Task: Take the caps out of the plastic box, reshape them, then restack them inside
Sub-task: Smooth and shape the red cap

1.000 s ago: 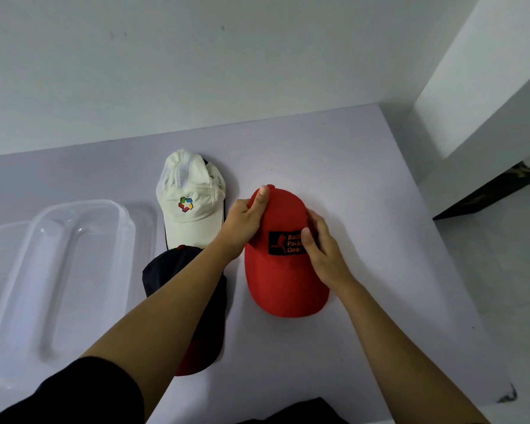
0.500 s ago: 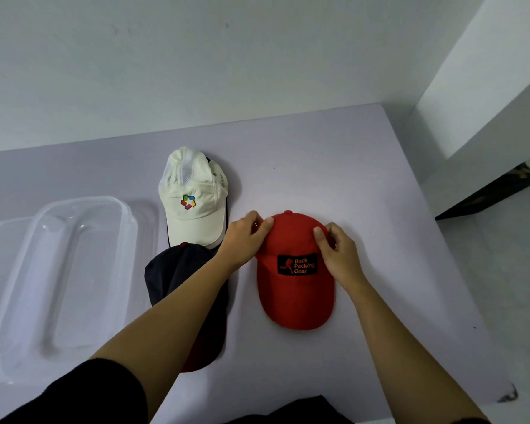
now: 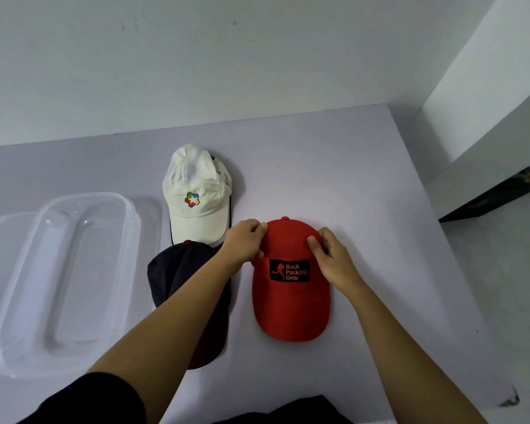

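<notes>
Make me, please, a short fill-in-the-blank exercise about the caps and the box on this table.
The left hand and the right hand both grip the cap with the black patch, which is ____.
Its patch reads Back Packing ____.
The cap with the colourful logo is ____.
The clear plastic box lies to the ____ of the caps.
Missing words: red, Gear, white, left.

Soft, even light, prob. from overhead; small glints on plastic box [image 3: 74, 198], wide-angle bending at edges, sharp centre.
</notes>
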`<action>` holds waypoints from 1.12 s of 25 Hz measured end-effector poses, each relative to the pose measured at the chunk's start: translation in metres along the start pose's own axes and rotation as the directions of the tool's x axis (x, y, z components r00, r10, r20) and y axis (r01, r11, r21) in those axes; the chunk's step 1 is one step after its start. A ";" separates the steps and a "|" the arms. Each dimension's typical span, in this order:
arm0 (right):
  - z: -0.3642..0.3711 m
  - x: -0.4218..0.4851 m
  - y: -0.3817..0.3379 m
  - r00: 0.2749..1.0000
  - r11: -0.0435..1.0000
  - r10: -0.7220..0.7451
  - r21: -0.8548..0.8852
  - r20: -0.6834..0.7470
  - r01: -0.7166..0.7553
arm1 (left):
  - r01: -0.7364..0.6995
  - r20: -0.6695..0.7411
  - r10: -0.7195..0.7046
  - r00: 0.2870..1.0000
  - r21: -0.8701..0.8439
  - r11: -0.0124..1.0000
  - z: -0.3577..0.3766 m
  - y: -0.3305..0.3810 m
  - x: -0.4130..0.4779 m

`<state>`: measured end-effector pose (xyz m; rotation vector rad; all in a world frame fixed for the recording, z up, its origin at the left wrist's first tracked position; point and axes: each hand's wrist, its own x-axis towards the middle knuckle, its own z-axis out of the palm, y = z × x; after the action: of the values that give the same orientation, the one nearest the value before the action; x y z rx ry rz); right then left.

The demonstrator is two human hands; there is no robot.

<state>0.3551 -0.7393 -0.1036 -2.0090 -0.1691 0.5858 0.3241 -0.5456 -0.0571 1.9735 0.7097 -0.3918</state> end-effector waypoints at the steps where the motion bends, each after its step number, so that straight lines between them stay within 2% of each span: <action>1: -0.001 0.000 0.001 1.000 0.998 0.016 -0.057 0.005 -0.016 | -0.001 -0.027 0.000 1.000 -0.005 1.000 -0.002 0.001 -0.001; 5: -0.007 0.004 -0.005 0.991 0.953 0.065 -0.288 -0.113 -0.096 | -0.022 -0.057 0.024 0.998 0.034 0.999 -0.005 0.002 -0.006; 7: -0.014 0.005 -0.003 0.992 0.928 0.096 -0.353 -0.079 -0.118 | 0.000 -0.081 0.001 0.997 0.010 1.000 -0.009 0.000 -0.008; 8: -0.018 0.004 -0.001 0.993 0.932 0.114 -0.345 -0.014 -0.112 | 0.016 -0.093 -0.019 0.995 -0.028 0.999 -0.011 -0.002 -0.008; 11: -0.018 -0.002 -0.001 0.980 0.968 0.130 -0.235 0.152 -0.092 | 0.024 -0.053 -0.032 0.998 -0.146 0.989 -0.012 -0.005 -0.015; 14: -0.004 -0.011 -0.006 0.968 0.965 0.211 0.129 0.137 -0.229 | -0.028 -0.028 0.022 0.999 -0.233 0.972 -0.007 -0.005 -0.021; 16: 0.000 -0.015 -0.003 0.961 0.925 0.248 0.265 0.122 -0.272 | -0.088 -0.063 0.078 0.995 -0.187 0.978 -0.005 -0.006 -0.023; 20: 0.000 -0.012 -0.010 0.957 0.917 0.265 0.274 0.119 -0.288 | -0.125 -0.137 0.108 0.985 -0.120 0.985 -0.003 -0.011 -0.024; 22: -0.003 -0.009 -0.015 0.968 0.943 0.240 0.220 0.076 -0.251 | -0.118 -0.162 0.097 0.982 -0.123 0.985 -0.003 -0.014 -0.023; 24: -0.006 -0.009 -0.020 0.977 0.959 0.197 0.189 0.080 -0.209 | -0.125 -0.152 0.105 0.983 -0.132 0.983 -0.004 -0.012 -0.021; 28: -0.002 -0.010 -0.025 0.968 0.952 0.209 0.199 0.140 -0.234 | -0.157 -0.097 0.148 0.984 -0.095 0.983 -0.005 -0.011 -0.021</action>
<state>0.3506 -0.7319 -0.0779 -1.7959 0.0499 0.8307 0.3012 -0.5435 -0.0507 1.9426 0.6175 -0.1721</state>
